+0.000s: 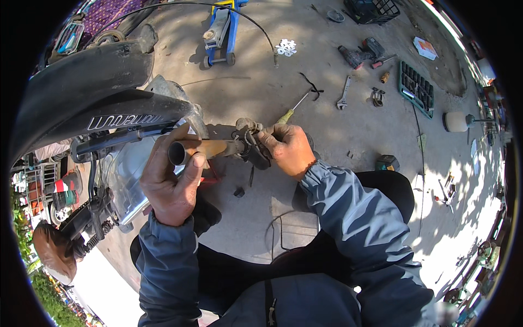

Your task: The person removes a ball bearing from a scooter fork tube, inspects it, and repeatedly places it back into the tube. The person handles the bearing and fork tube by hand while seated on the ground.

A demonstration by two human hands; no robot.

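Note:
My left hand (173, 182) is wrapped round a worn, brownish metal tube (210, 147), its thumb along the near side. The tube's open round end faces me, just left of the thumb. At the tube's far end sits a dark, dirty fitting (251, 144) with what looks like a twisted wire or cable on it. My right hand (287, 148) is closed there, thumb and fingers pinched together at the fitting. What the pinch holds is hidden by the fingers. A black bicycle frame (133, 110) lies close on the left, behind my left hand.
On the concrete lie a screwdriver with a yellowish handle (287, 115), an adjustable wrench (344, 95), a cordless drill (354, 57) and a green socket case (417, 90). A blue floor jack (222, 31) stands at the back. White washer-like pieces (286, 47) lie beside it.

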